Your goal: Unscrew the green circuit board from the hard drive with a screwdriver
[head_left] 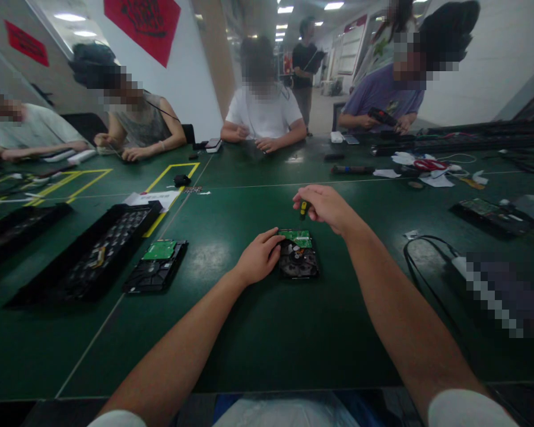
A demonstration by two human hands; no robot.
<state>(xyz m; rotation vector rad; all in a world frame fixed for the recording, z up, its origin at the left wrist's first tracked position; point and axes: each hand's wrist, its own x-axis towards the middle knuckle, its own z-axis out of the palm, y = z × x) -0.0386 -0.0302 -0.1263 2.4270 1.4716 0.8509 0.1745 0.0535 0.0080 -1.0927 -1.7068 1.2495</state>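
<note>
Head view: a dark hard drive [298,263] lies flat on the smooth, faintly glossy green tabletop [231,356], between the person's two hands and straight ahead of the body. It is a shallow rectangular block; its near part is dull black with a round hub, while a green circuit board [300,238] with a curved edge covers the far part. Its long axis runs away from the person, nearly straight, the board end pointing to the far side.

The right hand [324,207] is raised just beyond the board, its grip clamped on a slim yellow-and-black tool [303,210] held near upright, lower end down toward the board. The left hand [260,256] touches the drive's left edge with bent fingers; the small, dim view does not let me tell whether that grip is clamped or merely resting.

To the left lies a second drive [153,268], similarly board-end away, its axis slanting rightward at the far end. Beside it is a long black tray [40,293], straight-sided, with a patterned inner surface.
</note>
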